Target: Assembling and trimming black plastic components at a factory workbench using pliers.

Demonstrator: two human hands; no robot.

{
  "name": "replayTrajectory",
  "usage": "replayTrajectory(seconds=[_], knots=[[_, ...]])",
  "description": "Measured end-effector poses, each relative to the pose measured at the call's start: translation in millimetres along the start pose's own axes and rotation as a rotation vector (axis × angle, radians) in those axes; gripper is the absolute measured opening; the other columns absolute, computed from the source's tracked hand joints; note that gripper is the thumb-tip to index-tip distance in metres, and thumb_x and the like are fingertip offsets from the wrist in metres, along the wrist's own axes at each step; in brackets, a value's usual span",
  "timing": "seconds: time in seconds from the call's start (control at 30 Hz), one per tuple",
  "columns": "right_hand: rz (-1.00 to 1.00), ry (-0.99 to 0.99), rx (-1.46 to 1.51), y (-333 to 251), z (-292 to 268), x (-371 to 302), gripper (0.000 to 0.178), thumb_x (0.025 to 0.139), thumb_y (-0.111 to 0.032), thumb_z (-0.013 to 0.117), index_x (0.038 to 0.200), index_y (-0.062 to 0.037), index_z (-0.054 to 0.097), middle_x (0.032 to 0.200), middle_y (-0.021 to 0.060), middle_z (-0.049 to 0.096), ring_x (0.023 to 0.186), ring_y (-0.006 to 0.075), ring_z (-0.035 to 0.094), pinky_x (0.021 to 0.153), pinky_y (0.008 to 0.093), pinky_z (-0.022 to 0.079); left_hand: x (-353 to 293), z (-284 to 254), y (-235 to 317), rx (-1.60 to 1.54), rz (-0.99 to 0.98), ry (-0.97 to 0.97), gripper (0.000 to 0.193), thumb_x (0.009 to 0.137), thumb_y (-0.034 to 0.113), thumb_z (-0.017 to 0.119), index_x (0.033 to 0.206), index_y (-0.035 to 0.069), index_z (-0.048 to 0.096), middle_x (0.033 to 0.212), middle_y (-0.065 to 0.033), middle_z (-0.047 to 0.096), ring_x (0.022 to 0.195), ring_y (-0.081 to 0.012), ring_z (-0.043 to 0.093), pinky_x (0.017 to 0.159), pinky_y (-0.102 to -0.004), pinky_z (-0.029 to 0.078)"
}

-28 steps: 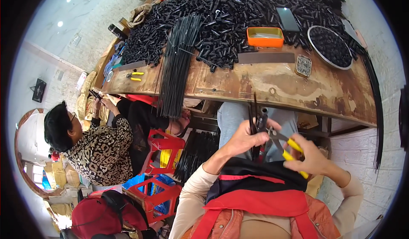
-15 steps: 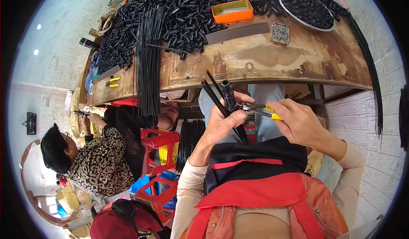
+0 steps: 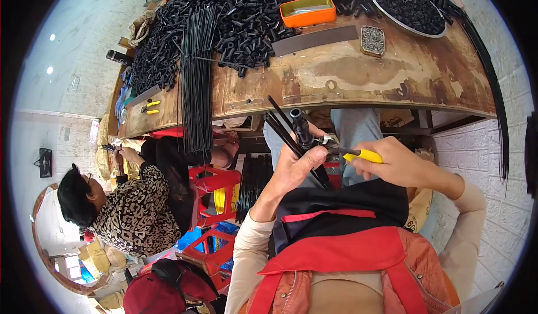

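wooden table [image 3: 314,84] — black tubes [image 3: 246,22] atop

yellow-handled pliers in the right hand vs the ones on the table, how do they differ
The held pliers are in the right hand; the table pliers lie on the tabletop. The held pliers' handles look squeezed together; the table pliers' handles stand apart. Both have yellow handles.

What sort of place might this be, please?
Probably a small assembly workshop: a worn wooden workbench, a heap of short black tubular parts, and yellow-handled pliers in the right hand.
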State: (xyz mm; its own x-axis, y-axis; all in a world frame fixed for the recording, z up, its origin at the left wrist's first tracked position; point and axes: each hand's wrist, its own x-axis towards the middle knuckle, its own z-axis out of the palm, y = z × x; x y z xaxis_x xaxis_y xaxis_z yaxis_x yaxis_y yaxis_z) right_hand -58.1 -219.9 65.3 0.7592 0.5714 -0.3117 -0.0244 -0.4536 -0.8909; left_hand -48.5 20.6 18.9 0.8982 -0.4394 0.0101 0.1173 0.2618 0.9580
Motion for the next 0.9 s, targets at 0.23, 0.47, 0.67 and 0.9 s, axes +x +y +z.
replayTrajectory(seconds=[0.23, 0.47, 0.67, 0.9], knots=[[0.004, -0.044, 0.032, -3.9, 4.9, -0.3, 0.035, 0.099, -0.035, 0.054, 0.096, -0.0005, 0.061, 0.077, 0.0112, 0.067, 0.071, 0.0208, 0.065, 0.067, 0.0337, 0.049, -2.5, -2.7, -2.0, -0.024, 0.025, -0.008, 0.041, 0.09, 0.031, 0.07, 0.105, 0.002, 0.046, 0.07, -0.0046, 0.05, 0.058, -0.0108, 0.044, 0.053, -0.0257, 0.035], [-0.043, -0.042, 0.202, 10.1, 22.0, 0.7, 0.033, 0.101, -0.032, 0.053, 0.105, -0.0003, 0.061, 0.086, 0.0047, 0.068, 0.077, 0.01, 0.061, 0.07, 0.0257, 0.047, -2.4, -5.9, -2.3, -0.033, 0.003, -0.064, 0.039, 0.09, 0.03, 0.07, 0.102, 0.005, 0.042, 0.072, -0.0039, 0.048, 0.058, -0.011, 0.043, 0.053, -0.026, 0.035], [0.081, -0.13, 0.272, -0.6, 11.5, 2.7, 0.039, 0.101, -0.038, 0.05, 0.104, -0.0004, 0.061, 0.084, 0.006, 0.065, 0.076, 0.011, 0.062, 0.068, 0.0266, 0.048, -2.0, -9.3, -2.2, -0.05, 0.02, -0.062, 0.039, 0.091, 0.031, 0.069, 0.101, 0.005, 0.042, 0.071, -0.0039, 0.047, 0.057, -0.0109, 0.043, 0.052, -0.0256, 0.034], [-0.086, 0.039, 0.457, 29.7, 48.5, 15.6, 0.039, 0.1, -0.038, 0.051, 0.091, -0.0006, 0.058, 0.077, 0.0047, 0.063, 0.066, 0.0113, 0.057, 0.061, 0.0266, 0.046, 1.3, -7.9, -1.7, -0.02, 0.005, -0.023, 0.041, 0.09, 0.034, 0.07, 0.099, 0.002, 0.046, 0.07, -0.0041, 0.049, 0.057, -0.0104, 0.044, 0.051, -0.0239, 0.033]])
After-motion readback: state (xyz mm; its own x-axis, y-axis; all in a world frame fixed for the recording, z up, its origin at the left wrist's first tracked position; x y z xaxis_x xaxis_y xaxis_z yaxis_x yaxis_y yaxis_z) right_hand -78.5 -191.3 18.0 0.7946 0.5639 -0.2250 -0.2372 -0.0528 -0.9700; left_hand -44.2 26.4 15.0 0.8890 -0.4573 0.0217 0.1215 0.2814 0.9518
